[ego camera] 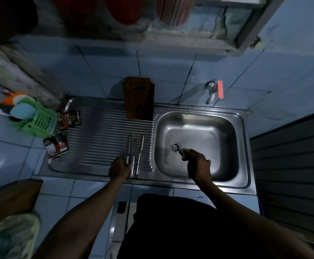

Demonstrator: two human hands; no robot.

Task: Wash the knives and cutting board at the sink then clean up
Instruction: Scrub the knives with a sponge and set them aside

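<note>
We see the board upright vs far wall, on drainer. Green basket far left w/ lids; two packets beside. Knives lie on drainer; left hand grips one handle. Right hand over sink pinches small object, unclear what.

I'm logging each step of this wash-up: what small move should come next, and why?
Probably lift one knife over the basin: the left hand already grips its handle on the drainboard, while the right hand holds a small scrubber-like object there.
</note>
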